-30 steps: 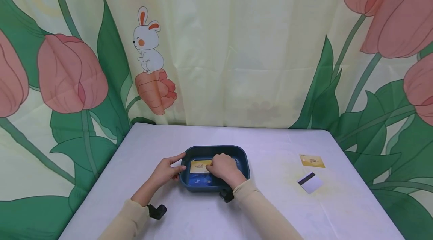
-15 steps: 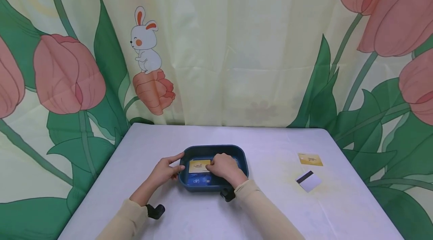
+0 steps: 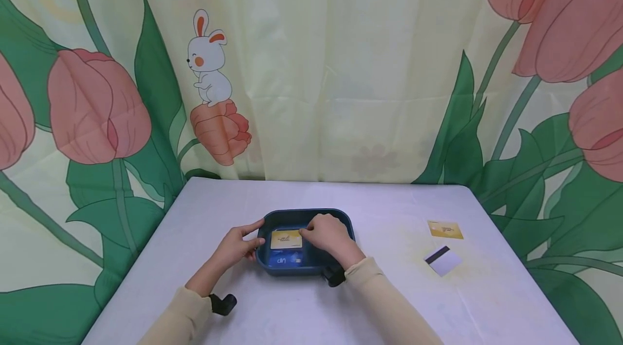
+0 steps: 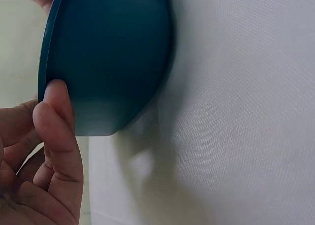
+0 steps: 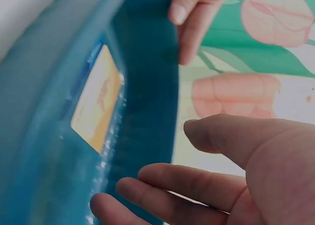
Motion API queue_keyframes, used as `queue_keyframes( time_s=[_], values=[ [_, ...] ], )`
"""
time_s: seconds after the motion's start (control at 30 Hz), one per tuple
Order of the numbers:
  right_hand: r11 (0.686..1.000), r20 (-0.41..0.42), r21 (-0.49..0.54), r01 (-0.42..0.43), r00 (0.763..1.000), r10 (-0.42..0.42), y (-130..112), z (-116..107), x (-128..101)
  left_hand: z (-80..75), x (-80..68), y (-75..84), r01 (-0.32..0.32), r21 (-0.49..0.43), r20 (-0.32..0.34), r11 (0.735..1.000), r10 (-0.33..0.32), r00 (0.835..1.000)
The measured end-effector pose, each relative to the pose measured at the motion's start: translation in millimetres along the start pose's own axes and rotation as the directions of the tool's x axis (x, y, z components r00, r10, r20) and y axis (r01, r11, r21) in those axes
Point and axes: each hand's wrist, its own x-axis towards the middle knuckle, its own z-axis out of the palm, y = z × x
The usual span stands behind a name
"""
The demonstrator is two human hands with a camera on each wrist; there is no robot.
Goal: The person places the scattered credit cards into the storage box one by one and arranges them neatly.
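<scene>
A dark blue rectangular tray [image 3: 311,271] stands on the table in the head view. My left hand [image 3: 233,247] grips its left side, fingers and thumb pinching the wall [image 4: 108,43] in the left wrist view. Inside, on the left, lies a gold card [image 3: 286,240], just behind a blue card [image 3: 284,259] marked VIP. My right hand [image 3: 328,234] is over the right part of the tray, near the gold card. In the right wrist view this hand [image 5: 231,176] holds nothing; its thumb and fingers are apart, clear of the gold card [image 5: 98,102].
To the right on the white-covered table [image 3: 389,296] lie another gold card [image 3: 445,229] and a whitish card [image 3: 443,261] with a dark stripe. A curtain [image 3: 370,91] printed with tulips and a rabbit hangs behind the table.
My right hand has lifted off the cards and moved slightly right, so more of the gold and blue cards shows. My left hand keeps its hold on the tray.
</scene>
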Motion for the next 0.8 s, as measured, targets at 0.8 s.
queue_keyframes(
  time_s=[0.8],
  values=[
    [0.99,-0.142,0.09,-0.104,0.983,0.116,28,-48,-9,-2.0,-0.8,0.6,0.004,0.004,0.014,1.0,-0.004,1.0]
  ],
)
